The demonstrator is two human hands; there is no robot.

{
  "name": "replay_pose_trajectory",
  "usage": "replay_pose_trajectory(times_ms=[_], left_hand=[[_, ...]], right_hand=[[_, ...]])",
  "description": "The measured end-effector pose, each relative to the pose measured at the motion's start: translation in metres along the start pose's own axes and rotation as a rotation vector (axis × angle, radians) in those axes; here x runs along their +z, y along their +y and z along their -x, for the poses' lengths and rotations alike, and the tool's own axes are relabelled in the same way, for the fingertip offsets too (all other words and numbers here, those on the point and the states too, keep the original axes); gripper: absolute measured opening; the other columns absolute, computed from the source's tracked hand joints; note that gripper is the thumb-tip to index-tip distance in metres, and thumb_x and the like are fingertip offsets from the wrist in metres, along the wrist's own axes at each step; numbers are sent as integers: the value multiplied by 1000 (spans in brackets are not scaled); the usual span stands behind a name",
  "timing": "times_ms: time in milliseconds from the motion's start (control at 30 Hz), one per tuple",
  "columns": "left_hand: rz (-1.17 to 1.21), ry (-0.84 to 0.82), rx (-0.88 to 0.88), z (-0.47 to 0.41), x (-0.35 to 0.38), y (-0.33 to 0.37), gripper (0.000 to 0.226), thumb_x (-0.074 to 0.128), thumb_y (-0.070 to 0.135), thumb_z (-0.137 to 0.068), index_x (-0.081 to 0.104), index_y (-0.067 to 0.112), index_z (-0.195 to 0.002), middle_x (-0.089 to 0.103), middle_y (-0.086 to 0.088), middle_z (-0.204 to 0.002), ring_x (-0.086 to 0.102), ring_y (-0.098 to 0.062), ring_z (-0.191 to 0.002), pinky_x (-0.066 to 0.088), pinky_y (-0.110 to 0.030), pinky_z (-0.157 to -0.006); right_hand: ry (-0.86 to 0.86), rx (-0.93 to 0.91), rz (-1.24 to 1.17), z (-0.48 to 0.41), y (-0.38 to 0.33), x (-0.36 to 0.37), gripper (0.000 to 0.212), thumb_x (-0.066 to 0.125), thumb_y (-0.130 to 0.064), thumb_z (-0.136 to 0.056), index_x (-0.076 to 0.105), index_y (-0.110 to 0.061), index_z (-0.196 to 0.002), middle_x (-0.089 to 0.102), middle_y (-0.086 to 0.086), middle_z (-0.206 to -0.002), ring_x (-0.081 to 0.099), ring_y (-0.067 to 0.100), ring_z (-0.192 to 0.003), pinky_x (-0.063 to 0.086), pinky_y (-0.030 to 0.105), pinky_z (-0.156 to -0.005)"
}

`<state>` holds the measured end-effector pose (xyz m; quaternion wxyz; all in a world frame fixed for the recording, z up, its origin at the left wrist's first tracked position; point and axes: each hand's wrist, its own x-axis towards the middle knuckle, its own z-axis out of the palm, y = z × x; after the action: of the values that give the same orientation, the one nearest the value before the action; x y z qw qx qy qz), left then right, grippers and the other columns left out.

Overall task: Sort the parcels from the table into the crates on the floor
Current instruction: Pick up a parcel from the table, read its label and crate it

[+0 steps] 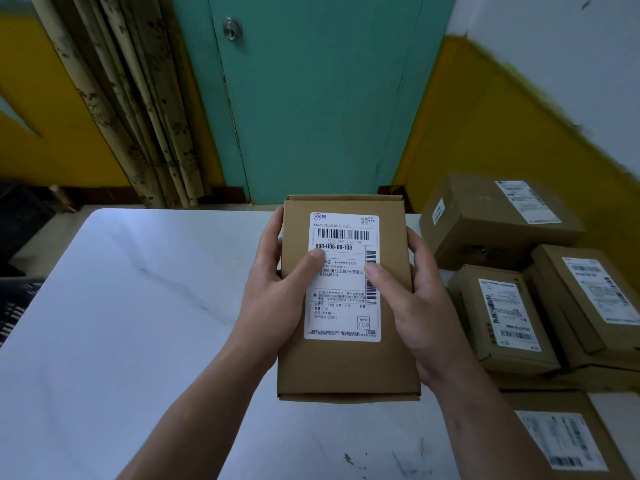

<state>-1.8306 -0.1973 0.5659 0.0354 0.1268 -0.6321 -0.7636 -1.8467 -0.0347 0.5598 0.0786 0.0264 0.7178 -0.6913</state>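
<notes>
A flat brown cardboard parcel with a white shipping label facing up is held above the white table, label toward me. My left hand grips its left edge, thumb lying across the label. My right hand grips its right edge, thumb on the label's barcode strip. Several more brown labelled parcels lie on the table's right side, one larger box at the back and another at the near right corner.
A dark crate shows partly on the floor at the left edge, beside the table. Behind the table stands a teal door; bamboo poles lean against the yellow wall on the left.
</notes>
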Motion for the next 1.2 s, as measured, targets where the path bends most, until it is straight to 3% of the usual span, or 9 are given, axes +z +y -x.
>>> replay_pose_trajectory(times_ms=[267,400,633,933,1200], left_hand=[[15,10,20,-1,-1,-3,58,66,23,-93,40,50,-138,66,5,-121,75,-16,-92,62,-33,-69],[6,-7,1,-2,-2,-3,59,66,29,-93,40,58,-137,68,8,-121,74,-17,-95,62,-39,-75],[14,-64,-12,-2,-6,-2,70,55,7,-97,36,58,-142,68,10,-120,74,-20,-97,62,-35,-70],[32,-10,39,3,-6,-7,66,61,10,-96,43,56,-140,70,12,-117,73,-21,-102,61,-43,-80],[51,13,55,5,-4,-5,60,63,14,-95,46,55,-136,71,12,-115,74,-21,-98,62,-42,-76]], right_hand=[[-15,11,-8,-3,-1,-1,55,66,-24,-95,42,-44,-140,70,-7,-120,75,16,-94,63,46,-78],[-8,24,-35,-4,0,0,55,66,-23,-95,42,-44,-140,70,-6,-120,76,17,-95,63,48,-79],[-16,38,-61,-7,0,-3,53,65,-23,-96,43,-45,-139,73,-9,-114,76,18,-94,62,50,-80],[-46,16,-66,-7,0,-3,55,65,-20,-96,43,-43,-141,71,-6,-122,75,20,-100,61,51,-82],[-60,21,-53,-4,-2,-5,59,67,-20,-95,41,-43,-143,72,-7,-119,74,18,-100,61,47,-83]])
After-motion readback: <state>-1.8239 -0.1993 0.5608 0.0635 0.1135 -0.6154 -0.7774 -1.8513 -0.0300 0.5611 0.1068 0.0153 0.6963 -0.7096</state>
